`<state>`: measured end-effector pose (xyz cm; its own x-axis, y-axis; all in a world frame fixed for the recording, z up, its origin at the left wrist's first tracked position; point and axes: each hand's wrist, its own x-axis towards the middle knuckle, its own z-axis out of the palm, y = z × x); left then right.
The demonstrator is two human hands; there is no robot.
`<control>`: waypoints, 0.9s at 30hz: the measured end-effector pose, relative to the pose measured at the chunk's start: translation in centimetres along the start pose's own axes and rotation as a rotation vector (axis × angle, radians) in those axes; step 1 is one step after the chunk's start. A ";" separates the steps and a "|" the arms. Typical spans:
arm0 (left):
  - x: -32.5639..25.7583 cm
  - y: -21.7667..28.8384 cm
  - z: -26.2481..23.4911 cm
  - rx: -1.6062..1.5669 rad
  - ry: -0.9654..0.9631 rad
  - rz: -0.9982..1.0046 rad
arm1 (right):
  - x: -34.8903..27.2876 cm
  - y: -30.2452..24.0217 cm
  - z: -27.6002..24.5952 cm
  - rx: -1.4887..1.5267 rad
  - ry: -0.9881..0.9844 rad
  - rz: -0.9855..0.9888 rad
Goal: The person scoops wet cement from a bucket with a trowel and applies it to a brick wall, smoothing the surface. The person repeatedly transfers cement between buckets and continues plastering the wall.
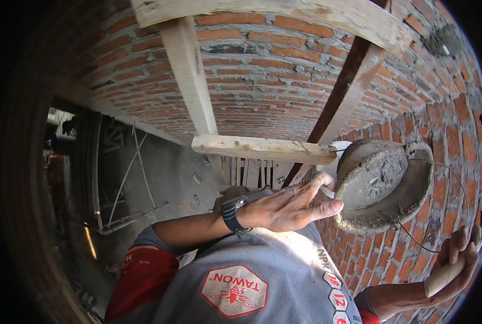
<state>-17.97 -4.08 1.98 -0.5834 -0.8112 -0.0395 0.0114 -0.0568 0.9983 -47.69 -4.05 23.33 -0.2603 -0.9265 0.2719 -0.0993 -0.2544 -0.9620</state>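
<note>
A worn bucket [421, 191] crusted with dried cement hangs or stands at the right, with wet grey mortar [378, 178] inside. A thin wire handle loops off its right side. My left hand [292, 208], a dark watch on its wrist, reaches across my body to the bucket's left edge. Its thumb and fingers are apart, with nothing visible between them; whether the fingertips touch the bucket I cannot tell. At the lower right, my right hand [462, 259] is closed round a tool with a smooth wooden handle [443, 278]. The tool's far end is lost at the dark picture rim.
Before me is a timber frame with a crossbar [268, 148] and slanted posts [189, 75], close to a brick wall [257, 70]. Another brick wall [446, 146] rises at the right. Far below lies a grey floor [171, 167] with small scattered items and thin poles [135, 173].
</note>
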 end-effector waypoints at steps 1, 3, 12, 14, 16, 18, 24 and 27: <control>-1.3 0.5 0.6 -0.058 0.154 0.055 | 0.3 -0.7 1.4 -0.025 -0.060 0.005; -4.2 1.0 0.3 -0.162 0.320 0.154 | 0.7 -1.2 5.0 -0.040 -0.147 -0.059; -14.5 -0.6 0.4 -0.517 1.081 0.380 | -1.5 0.8 21.3 0.181 -0.844 0.031; -16.1 -1.9 -1.0 -0.414 1.172 0.387 | -3.0 2.2 24.3 0.250 -0.813 0.086; -17.1 -3.0 -2.1 -0.486 1.267 0.417 | -3.8 2.8 26.8 0.300 -0.962 0.131; -18.2 -4.2 -3.6 -0.374 1.478 0.256 | -4.8 3.5 29.4 0.226 -1.022 0.200; -17.5 -5.7 -4.4 -0.236 1.546 0.252 | -7.3 2.8 31.5 0.288 -1.368 0.212; -17.0 -5.2 -4.7 -0.270 1.524 0.336 | -7.3 1.9 31.1 0.244 -1.316 0.265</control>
<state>-4.34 7.29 -2.75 0.8017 -0.5977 0.0026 0.2022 0.2753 0.9398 -16.07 -6.37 18.68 0.8677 -0.4968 -0.0133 0.0163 0.0552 -0.9983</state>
